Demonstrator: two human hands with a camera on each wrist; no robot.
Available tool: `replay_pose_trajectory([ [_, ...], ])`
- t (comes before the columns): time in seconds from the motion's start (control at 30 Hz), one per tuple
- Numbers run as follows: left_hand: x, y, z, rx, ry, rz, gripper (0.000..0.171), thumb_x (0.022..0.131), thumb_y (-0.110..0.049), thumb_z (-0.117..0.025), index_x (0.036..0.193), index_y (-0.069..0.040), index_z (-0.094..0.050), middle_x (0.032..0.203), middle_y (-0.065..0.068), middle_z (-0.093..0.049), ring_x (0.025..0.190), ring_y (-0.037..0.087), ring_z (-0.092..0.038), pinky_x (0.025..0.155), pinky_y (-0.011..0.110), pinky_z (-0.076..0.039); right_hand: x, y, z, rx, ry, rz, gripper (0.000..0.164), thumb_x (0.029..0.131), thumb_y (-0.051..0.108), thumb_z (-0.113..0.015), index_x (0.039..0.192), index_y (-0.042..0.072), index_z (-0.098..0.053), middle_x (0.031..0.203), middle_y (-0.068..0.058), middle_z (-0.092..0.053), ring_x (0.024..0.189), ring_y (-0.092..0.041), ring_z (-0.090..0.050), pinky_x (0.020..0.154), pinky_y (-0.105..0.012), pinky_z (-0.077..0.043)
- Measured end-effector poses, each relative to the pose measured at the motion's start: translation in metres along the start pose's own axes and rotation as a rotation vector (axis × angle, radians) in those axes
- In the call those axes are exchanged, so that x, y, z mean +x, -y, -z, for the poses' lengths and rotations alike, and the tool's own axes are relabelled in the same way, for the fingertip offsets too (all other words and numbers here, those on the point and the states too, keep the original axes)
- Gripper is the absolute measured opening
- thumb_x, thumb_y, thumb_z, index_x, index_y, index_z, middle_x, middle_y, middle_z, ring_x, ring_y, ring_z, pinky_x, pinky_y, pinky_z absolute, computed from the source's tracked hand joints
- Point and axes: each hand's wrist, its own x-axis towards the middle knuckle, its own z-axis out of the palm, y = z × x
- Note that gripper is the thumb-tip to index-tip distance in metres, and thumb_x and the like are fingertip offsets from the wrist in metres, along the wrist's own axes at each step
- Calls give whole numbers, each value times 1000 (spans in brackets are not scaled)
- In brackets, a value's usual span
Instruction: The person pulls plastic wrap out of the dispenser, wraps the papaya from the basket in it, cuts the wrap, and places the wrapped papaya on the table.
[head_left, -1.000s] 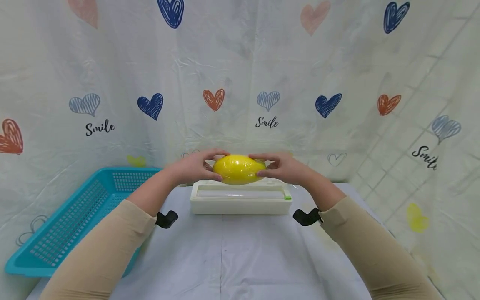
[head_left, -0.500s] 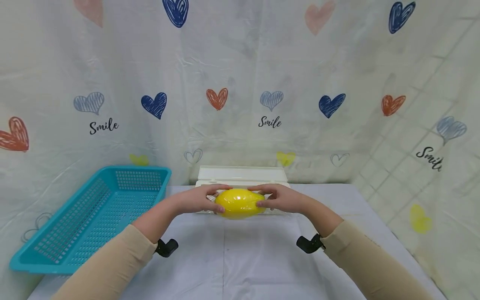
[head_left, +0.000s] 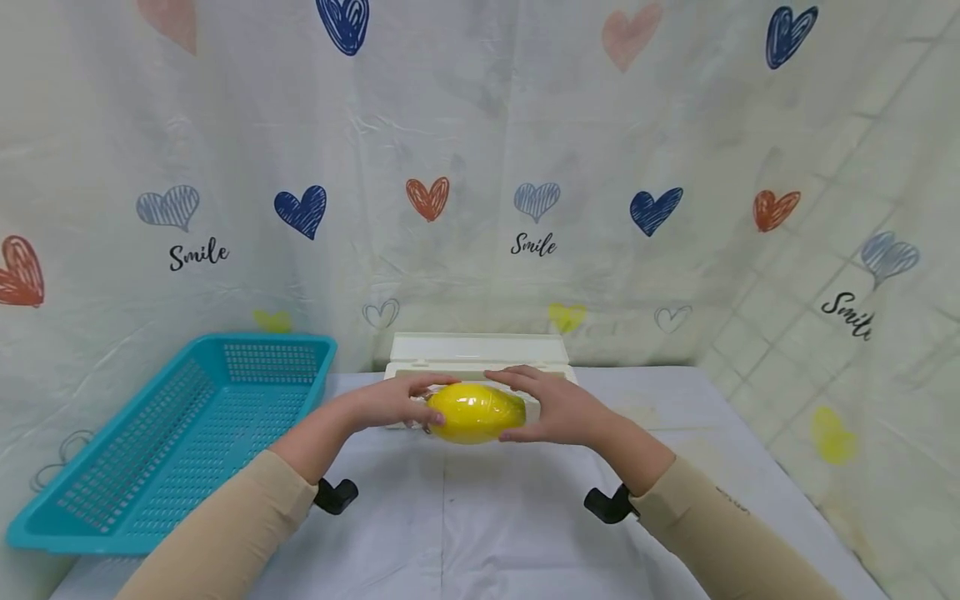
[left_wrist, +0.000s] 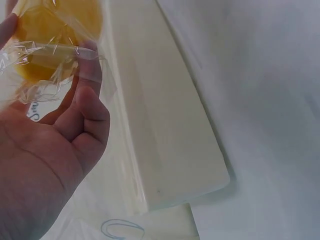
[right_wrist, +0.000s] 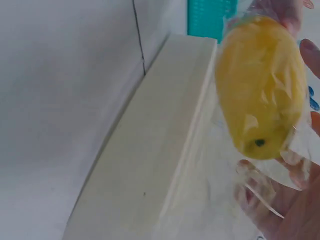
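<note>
A yellow mango-like fruit [head_left: 477, 413], wrapped in crinkled clear cling film [left_wrist: 40, 62], is held level above the table in front of a white box. My left hand [head_left: 396, 402] grips its left end, thumb on the near side and fingers on the far side. At the right end my right hand [head_left: 558, 408] has its fingers spread around the fruit, with the index above and the thumb below. In the right wrist view the fruit's end shows a small dark spot [right_wrist: 259, 142], and loose film lies against some right fingers [right_wrist: 252, 195].
The long white box [head_left: 480, 342], its lid raised, stands at the table's back edge, partly hidden behind the hands and fruit. A blue-green plastic basket [head_left: 112, 446] sits on the left. Behind the white-covered table [head_left: 517, 517] hangs a heart-print curtain [head_left: 465, 108].
Both hands have brought the wrapped fruit down and nearer from over the white box. Since half a second ago the right fingers have spread off its right end, while the left hand keeps its grip.
</note>
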Motion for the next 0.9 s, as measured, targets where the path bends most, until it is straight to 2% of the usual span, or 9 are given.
replay_pose_trajectory([
  [0.1, -1, -1, 1, 15, -2, -4, 67, 84, -46, -74, 145, -35, -47, 120, -2, -61, 101, 24, -57, 87, 49, -49, 3, 3, -11, -72, -21, 65, 85, 76, 61, -77, 150, 43, -39, 150, 6, -43, 122, -25, -56, 98, -49, -48],
  [0.3, -3, -3, 0, 7, -3, -7, 68, 86, -48, -73, 147, -38, -44, 124, -3, -60, 103, 23, -58, 92, 53, -47, 9, -2, -26, -88, -63, 169, 78, 81, 45, -80, 149, 34, -44, 148, 3, -46, 116, -21, -57, 96, -40, -51],
  [0.47, -7, -5, 0, 29, -83, 31, 83, 85, -51, -73, 155, -33, -32, 140, 8, -52, 105, 22, -62, 96, 53, -48, 10, -4, -27, -51, -102, 188, 78, 81, 37, -82, 149, 34, -44, 145, 2, -50, 117, -21, -57, 94, -39, -52],
  [0.6, -15, -9, 4, 134, -218, 38, 85, 84, -56, -72, 155, -32, -31, 148, 12, -45, 120, 32, -56, 92, 52, -52, 12, -5, -25, -9, -117, 184, 79, 81, 36, -83, 149, 36, -44, 143, 3, -51, 117, -20, -57, 93, -39, -52],
  [0.73, -21, -16, 3, 265, -339, -34, 82, 82, -56, -74, 152, -37, -35, 150, 4, -43, 129, 32, -49, 91, 53, -52, 14, -6, -22, 18, -109, 172, 78, 81, 37, -82, 149, 37, -44, 143, 4, -51, 119, -19, -55, 94, -39, -51],
  [0.9, -21, -19, -7, 523, -357, -168, 80, 79, -52, -79, 149, -43, -40, 154, -3, -41, 133, 29, -47, 98, 54, -48, 19, -8, -17, 111, -85, 151, 78, 81, 34, -83, 149, 36, -44, 143, 4, -52, 123, -19, -53, 100, -43, -48],
])
